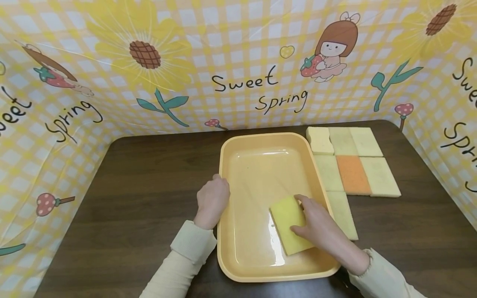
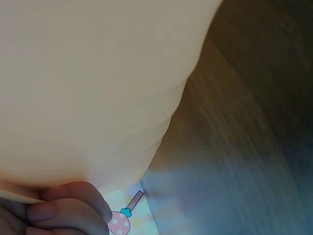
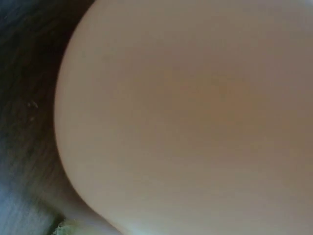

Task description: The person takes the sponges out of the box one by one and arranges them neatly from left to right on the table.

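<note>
In tray (image 1: 261, 165), sponge (image 1: 288, 221) under right hand (image 1: 316, 225)

Dark wooden table (image 1: 141, 174), yellow tray (image 1: 261, 165) at centre, sponges (image 1: 352, 165) laid flat beside its right rim

eight sponges (image 1: 352, 174), one tray (image 1: 261, 145), two hands (image 1: 212, 200)
</note>
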Action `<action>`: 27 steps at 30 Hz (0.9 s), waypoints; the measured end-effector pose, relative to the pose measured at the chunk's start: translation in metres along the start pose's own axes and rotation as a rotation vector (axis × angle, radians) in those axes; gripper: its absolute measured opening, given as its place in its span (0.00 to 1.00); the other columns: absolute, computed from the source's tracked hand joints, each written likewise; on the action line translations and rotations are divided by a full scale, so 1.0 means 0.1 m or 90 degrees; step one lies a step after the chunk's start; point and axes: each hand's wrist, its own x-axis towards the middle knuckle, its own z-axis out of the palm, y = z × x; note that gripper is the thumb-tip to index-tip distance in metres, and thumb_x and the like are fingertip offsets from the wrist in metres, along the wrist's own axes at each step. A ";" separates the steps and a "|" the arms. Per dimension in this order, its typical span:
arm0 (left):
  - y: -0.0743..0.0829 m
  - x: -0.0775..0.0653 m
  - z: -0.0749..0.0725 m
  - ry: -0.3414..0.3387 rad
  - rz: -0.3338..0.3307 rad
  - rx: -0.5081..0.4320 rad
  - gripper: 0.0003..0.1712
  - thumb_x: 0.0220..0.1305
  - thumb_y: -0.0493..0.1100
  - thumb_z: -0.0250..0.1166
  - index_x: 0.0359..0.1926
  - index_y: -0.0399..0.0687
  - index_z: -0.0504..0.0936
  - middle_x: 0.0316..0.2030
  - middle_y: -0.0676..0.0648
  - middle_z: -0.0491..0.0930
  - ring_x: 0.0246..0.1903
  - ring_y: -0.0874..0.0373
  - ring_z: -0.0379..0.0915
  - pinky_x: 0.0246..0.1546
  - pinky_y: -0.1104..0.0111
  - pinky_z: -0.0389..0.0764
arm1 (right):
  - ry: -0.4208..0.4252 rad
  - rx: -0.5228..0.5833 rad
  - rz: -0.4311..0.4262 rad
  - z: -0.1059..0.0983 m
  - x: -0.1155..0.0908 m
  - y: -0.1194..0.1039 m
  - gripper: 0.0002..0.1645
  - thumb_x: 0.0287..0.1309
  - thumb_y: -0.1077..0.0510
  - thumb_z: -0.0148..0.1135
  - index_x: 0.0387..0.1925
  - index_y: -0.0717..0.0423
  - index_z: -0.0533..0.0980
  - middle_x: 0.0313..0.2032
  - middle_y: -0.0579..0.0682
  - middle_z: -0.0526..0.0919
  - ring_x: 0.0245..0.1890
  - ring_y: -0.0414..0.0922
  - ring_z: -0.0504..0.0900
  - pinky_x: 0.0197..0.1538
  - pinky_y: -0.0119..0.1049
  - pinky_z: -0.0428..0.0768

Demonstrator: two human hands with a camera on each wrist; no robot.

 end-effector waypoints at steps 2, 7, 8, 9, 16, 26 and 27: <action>0.00 0.00 0.00 0.000 0.000 0.003 0.18 0.73 0.44 0.45 0.32 0.34 0.72 0.19 0.38 0.76 0.19 0.46 0.77 0.18 0.55 0.76 | -0.006 0.012 0.008 0.00 -0.01 0.00 0.45 0.42 0.61 0.73 0.61 0.70 0.64 0.48 0.63 0.79 0.44 0.54 0.79 0.47 0.49 0.78; 0.01 0.01 0.01 0.004 0.000 0.012 0.18 0.73 0.43 0.45 0.32 0.34 0.72 0.19 0.38 0.76 0.19 0.46 0.77 0.18 0.54 0.77 | -0.008 0.056 0.021 0.00 -0.02 0.01 0.40 0.47 0.62 0.70 0.62 0.69 0.64 0.49 0.62 0.78 0.40 0.50 0.78 0.42 0.44 0.78; 0.01 0.01 0.00 0.003 0.000 0.012 0.18 0.73 0.43 0.45 0.32 0.35 0.72 0.19 0.38 0.76 0.19 0.46 0.77 0.18 0.54 0.77 | -0.006 0.065 0.022 -0.01 -0.02 0.01 0.39 0.49 0.63 0.69 0.61 0.69 0.65 0.49 0.62 0.78 0.39 0.49 0.78 0.42 0.43 0.78; 0.01 0.01 0.00 0.001 0.001 0.015 0.18 0.73 0.43 0.45 0.32 0.35 0.72 0.20 0.39 0.76 0.19 0.47 0.77 0.18 0.54 0.77 | -0.004 0.073 0.021 -0.01 -0.02 0.02 0.38 0.49 0.63 0.68 0.61 0.69 0.65 0.49 0.62 0.78 0.39 0.49 0.78 0.41 0.42 0.77; 0.00 0.01 0.00 0.010 -0.001 0.000 0.18 0.72 0.43 0.45 0.31 0.34 0.72 0.20 0.38 0.77 0.19 0.46 0.77 0.19 0.54 0.77 | -0.001 0.125 0.035 -0.06 -0.02 0.00 0.32 0.52 0.63 0.67 0.58 0.67 0.68 0.47 0.60 0.79 0.37 0.47 0.77 0.37 0.37 0.75; 0.00 0.01 0.01 -0.001 -0.007 -0.001 0.18 0.73 0.43 0.44 0.31 0.35 0.72 0.20 0.38 0.77 0.20 0.45 0.78 0.19 0.54 0.77 | 0.047 0.174 0.044 -0.20 -0.05 -0.03 0.31 0.52 0.62 0.69 0.57 0.63 0.70 0.47 0.60 0.80 0.37 0.47 0.81 0.37 0.35 0.78; 0.00 0.01 0.01 -0.001 -0.007 -0.002 0.18 0.73 0.43 0.44 0.31 0.35 0.72 0.19 0.38 0.77 0.19 0.46 0.78 0.19 0.54 0.77 | 0.052 0.179 0.047 -0.22 -0.06 -0.02 0.31 0.52 0.61 0.69 0.57 0.63 0.70 0.47 0.60 0.80 0.38 0.47 0.81 0.37 0.36 0.78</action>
